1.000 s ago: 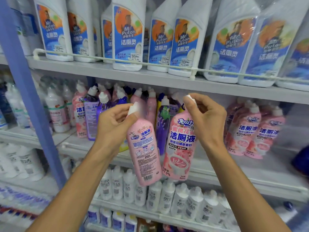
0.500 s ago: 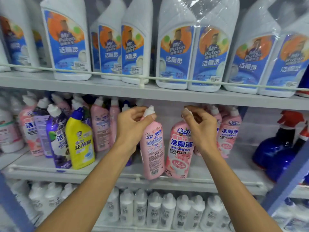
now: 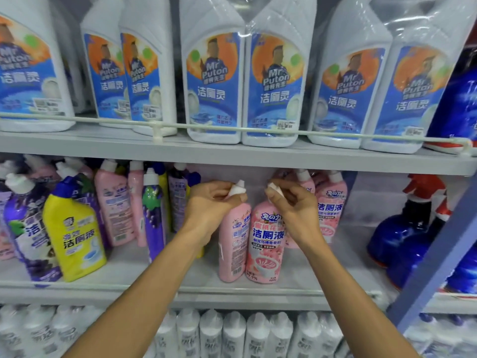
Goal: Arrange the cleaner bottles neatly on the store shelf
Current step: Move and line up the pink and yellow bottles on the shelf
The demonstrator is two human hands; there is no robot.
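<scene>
Two pink cleaner bottles stand side by side on the middle shelf (image 3: 296, 282), touching. My left hand (image 3: 209, 202) grips the white cap and neck of the left pink bottle (image 3: 232, 244), whose back label faces me. My right hand (image 3: 294, 205) pinches the white cap of the right pink bottle (image 3: 265, 244), whose front label faces me. Both bottle bases rest on the shelf, just behind its front rail. More pink bottles (image 3: 330, 208) stand behind my right hand.
A yellow bottle (image 3: 74, 231) and purple bottles (image 3: 25, 228) crowd the shelf's left part. Blue spray bottles with red triggers (image 3: 407, 228) stand right, beside a blue upright post (image 3: 438, 259). Large white bottles (image 3: 214, 81) fill the upper shelf; white bottles (image 3: 232, 334) fill the lower.
Both hands carried the two pink bottles in front of the shelf, then moved them rightward and inward; the bottles now stand on the middle shelf. The view has shifted right and closer.
</scene>
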